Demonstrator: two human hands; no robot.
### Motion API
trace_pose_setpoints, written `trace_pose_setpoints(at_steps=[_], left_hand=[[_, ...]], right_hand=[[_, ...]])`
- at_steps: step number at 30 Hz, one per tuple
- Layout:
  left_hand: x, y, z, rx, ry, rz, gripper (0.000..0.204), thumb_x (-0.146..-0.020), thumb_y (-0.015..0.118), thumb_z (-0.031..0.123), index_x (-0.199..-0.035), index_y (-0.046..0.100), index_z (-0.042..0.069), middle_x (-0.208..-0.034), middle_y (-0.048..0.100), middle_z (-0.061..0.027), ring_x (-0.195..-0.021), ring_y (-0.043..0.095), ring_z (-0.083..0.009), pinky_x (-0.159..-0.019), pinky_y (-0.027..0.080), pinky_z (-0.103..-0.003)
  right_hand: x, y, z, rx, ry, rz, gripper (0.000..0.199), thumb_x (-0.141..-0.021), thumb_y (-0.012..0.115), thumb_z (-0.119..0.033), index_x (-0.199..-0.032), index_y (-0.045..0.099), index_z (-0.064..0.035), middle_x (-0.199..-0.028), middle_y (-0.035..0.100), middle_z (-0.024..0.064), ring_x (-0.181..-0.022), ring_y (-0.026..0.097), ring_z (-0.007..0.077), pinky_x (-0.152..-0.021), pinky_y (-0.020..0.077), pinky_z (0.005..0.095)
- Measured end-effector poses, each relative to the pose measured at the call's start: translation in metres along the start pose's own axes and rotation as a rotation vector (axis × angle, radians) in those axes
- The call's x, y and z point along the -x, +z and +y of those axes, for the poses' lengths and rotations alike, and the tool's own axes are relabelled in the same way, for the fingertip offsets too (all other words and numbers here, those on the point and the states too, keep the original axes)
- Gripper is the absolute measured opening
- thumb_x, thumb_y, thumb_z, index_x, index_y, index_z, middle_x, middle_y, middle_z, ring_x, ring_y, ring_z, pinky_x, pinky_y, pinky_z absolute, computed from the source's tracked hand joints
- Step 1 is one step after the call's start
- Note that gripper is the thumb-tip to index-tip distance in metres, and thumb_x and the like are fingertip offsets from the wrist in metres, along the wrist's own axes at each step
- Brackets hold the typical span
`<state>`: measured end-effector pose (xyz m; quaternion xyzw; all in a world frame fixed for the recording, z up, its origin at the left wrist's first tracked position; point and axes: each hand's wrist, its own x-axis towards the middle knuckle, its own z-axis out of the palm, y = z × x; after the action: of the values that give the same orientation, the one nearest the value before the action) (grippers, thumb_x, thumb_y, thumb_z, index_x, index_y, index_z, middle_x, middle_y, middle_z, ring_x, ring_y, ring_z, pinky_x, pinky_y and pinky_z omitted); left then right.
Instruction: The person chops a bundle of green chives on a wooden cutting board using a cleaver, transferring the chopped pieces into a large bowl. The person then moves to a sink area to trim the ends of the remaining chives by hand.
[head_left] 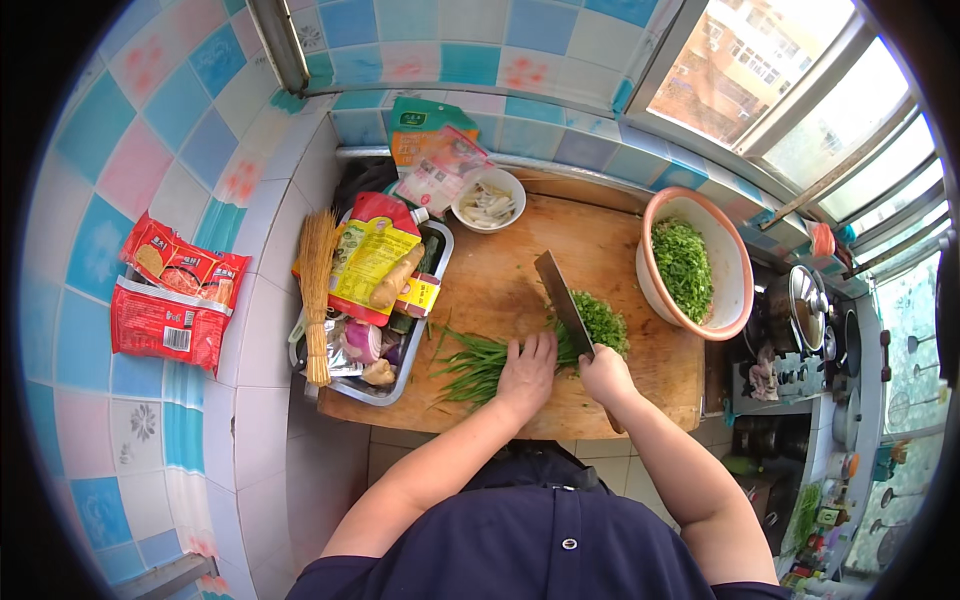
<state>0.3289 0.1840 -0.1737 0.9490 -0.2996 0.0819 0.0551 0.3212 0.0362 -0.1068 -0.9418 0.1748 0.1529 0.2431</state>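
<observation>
My left hand (527, 375) presses down on a bundle of long green chives (468, 370) lying on the wooden board, its fingers curled over them close to the blade. In my right hand (607, 378) is the handle of a cleaver (563, 300). Its broad dark blade stands across the right end of the bundle and points away from me. Finely cut chives (605, 322) are heaped just right of the blade. A white basin with a pinkish-orange rim (727, 245) stands at the board's far right, holding many chopped greens (682, 270).
A metal tray (438, 268) of packets, a red onion (361, 341) and ginger (397, 277) stands left, beside a straw brush (317, 290). A small white bowl (513, 186) of pale slices sits behind. Red packets (175, 300) lie on the left ledge. A lidded pot (797, 308) is far right.
</observation>
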Motion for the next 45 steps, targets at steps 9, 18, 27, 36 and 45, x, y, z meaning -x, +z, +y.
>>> trace_pose_setpoints(at_steps=[9, 18, 27, 36, 45], left_hand=[[0.005, -0.002, -0.009, 0.103, -0.039, 0.089, 0.055, -0.088, 0.055, 0.029, -0.132, 0.046, -0.002, -0.116, 0.052, -0.0114, -0.11, 0.047, -0.0253, -0.095, 0.036, -0.039], [-0.005, 0.004, 0.002, -0.041, -0.05, 0.007, 0.055, -0.089, 0.052, 0.028, -0.133, 0.045, -0.004, -0.115, 0.052, -0.012, -0.105, 0.048, -0.0249, -0.091, 0.037, -0.038], [-0.003, 0.005, 0.001, 0.04, -0.075, -0.042, 0.056, -0.088, 0.053, 0.027, -0.134, 0.044, -0.004, -0.123, 0.05, -0.0139, -0.112, 0.045, -0.0261, -0.094, 0.035, -0.041], [0.004, -0.028, -0.012, 0.238, -0.133, 0.003, 0.074, -0.084, 0.063, 0.036, -0.138, 0.037, -0.006, -0.126, 0.049, -0.015, -0.118, 0.043, -0.029, -0.103, 0.031, -0.043], [0.008, -0.004, -0.006, 0.049, -0.066, 0.014, 0.059, -0.088, 0.055, 0.03, -0.135, 0.043, -0.003, -0.123, 0.05, -0.0123, -0.113, 0.045, -0.0255, -0.097, 0.034, -0.04]], right_hand=[[0.009, -0.038, 0.009, -0.291, 0.107, -0.152, 0.025, -0.09, 0.057, -0.022, -0.095, 0.059, 0.0024, -0.064, 0.055, 0.0069, -0.049, 0.055, 0.0175, -0.05, 0.0491, 0.0338], [0.025, -0.034, 0.018, 0.036, 0.07, -0.203, 0.028, -0.09, 0.055, -0.021, -0.099, 0.059, 0.0055, -0.074, 0.064, 0.0193, -0.055, 0.064, 0.0259, -0.053, 0.0527, 0.0377], [0.001, 0.001, -0.009, -0.008, 0.022, -0.03, 0.027, -0.089, 0.054, -0.023, -0.095, 0.061, 0.0017, -0.088, 0.066, 0.0254, -0.088, 0.064, 0.0402, -0.08, 0.0506, 0.048], [0.03, -0.043, 0.009, -0.183, 0.05, -0.152, 0.026, -0.085, 0.057, -0.022, -0.094, 0.06, 0.0018, -0.076, 0.061, 0.0173, -0.072, 0.061, 0.0309, -0.067, 0.0499, 0.0398], [0.044, -0.036, 0.002, -0.137, 0.201, -0.257, 0.029, -0.086, 0.054, -0.023, -0.094, 0.061, 0.0042, -0.078, 0.065, 0.0241, -0.076, 0.066, 0.0369, -0.074, 0.052, 0.045]])
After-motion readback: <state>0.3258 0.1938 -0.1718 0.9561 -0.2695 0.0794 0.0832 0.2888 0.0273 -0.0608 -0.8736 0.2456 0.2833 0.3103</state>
